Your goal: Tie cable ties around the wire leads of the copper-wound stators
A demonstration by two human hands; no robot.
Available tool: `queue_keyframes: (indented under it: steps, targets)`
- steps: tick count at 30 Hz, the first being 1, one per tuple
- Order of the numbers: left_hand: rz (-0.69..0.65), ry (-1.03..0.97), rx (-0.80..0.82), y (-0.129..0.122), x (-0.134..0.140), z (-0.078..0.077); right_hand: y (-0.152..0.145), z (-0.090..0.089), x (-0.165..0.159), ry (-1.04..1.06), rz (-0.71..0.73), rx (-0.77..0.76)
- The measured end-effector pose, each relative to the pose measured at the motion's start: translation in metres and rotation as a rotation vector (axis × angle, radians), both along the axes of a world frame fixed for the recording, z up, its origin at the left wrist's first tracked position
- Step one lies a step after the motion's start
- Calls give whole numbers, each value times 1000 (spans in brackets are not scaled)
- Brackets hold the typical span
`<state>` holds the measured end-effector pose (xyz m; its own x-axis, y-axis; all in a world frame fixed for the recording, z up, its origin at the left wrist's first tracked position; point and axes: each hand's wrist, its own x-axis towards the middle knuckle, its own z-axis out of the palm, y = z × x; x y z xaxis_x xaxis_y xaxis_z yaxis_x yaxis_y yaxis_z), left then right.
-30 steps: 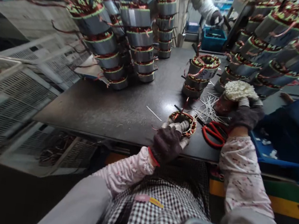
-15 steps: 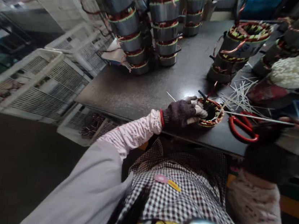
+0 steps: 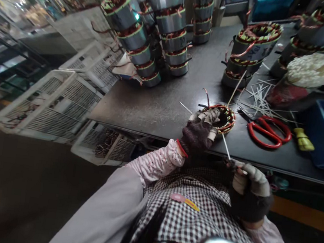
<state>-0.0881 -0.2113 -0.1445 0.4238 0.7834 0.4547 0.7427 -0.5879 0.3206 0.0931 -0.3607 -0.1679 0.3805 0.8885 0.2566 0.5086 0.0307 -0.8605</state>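
Left grip clasps the ring on the counter. Right grip, apart and nearer the wearer, pinches a cord's near end. Threading looks done; its far end stands loose, beyond the left grip, unknotted. Scissors untouched, right of left grip.

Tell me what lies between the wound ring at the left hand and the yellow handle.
Red-handled scissors lie on the table between the wound ring and the yellow handle, seen in the head view.
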Motion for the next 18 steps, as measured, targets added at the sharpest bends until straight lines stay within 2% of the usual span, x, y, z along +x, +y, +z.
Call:
queue_keyframes:
  steps: [5,7,10,12,15,18]
  targets:
    - [4,33,72,3,-1,-4,12,16,-9,-288,48,230]
    - [5,19,97,4,0,-6,19,15,-10,-338,102,371]
    - [13,-5,110,3,2,-7,31,6,-7,-300,176,552]
    - [15,-20,109,3,2,-8,40,-4,-6,-247,206,564]
    - [11,-64,80,3,3,-8,56,-18,-8,-145,235,489]
    - [-17,-165,-1,4,3,-8,74,-26,-12,-51,206,435]
